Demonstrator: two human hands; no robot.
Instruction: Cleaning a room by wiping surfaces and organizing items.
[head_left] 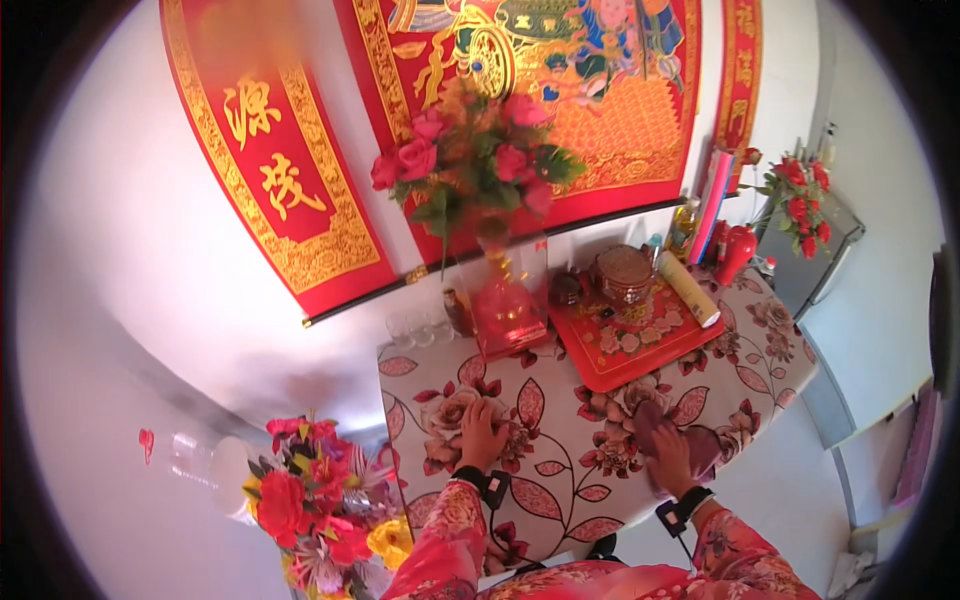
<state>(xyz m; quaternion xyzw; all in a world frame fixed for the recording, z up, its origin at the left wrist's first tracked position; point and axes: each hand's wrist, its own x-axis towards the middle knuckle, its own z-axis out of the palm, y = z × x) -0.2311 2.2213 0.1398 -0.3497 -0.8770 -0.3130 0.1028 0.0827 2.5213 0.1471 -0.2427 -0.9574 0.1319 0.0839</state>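
My left hand rests on the flower-patterned tablecloth, its fingers stretched out and nothing in them. To its right, my right hand presses a bunched purple cloth against the table near the front edge. Folds of this cloth show on both sides of the fingers, and the palm side is hidden. Beyond the right hand lies a red tray with a flower print. On it stand a brown round lidded container, a small dark pot and a pale cylinder lying tilted.
A clear-sided red vase with pink artificial roses stands at the back, beside several drinking glasses. Bottles and a red vase crowd the back right. Artificial flowers stand left of the table. Red scrolls hang behind.
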